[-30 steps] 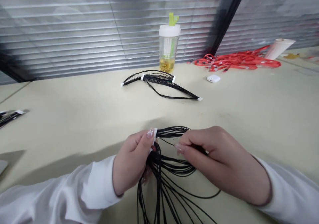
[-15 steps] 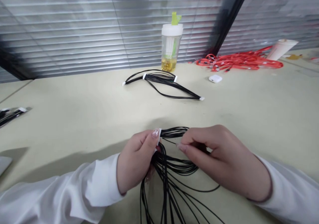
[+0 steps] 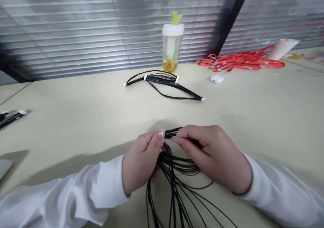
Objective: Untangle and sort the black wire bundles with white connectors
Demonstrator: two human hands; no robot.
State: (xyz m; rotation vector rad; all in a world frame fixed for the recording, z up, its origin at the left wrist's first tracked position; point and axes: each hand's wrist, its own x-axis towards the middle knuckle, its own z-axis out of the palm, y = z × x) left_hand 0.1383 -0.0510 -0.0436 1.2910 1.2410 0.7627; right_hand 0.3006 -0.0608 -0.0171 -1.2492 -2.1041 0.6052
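The left hand (image 3: 141,160) pinches the wires (image 3: 177,179) near their top end, thumb and fingers closed on them; the right hand (image 3: 215,155) grasps the same wires just beside it, its fingertips (image 3: 177,140) almost touching the left thumb. Both hands sit low over the table (image 3: 76,120), near its front edge; the wires bend between the hands and trail in loose black strands toward the person. Both sleeves are white.

A second bundle (image 3: 164,82) with white plugs lies well apart, farther back on the table; a bottle (image 3: 172,47) with a white lid stands just behind it, by the blinds (image 3: 63,35). Red cables (image 3: 240,61) lie heaped at the back right; a white case (image 3: 217,79) lies near them; a cup (image 3: 282,49) lies tilted at their far end. A third bundle (image 3: 11,117) lies at the left edge.
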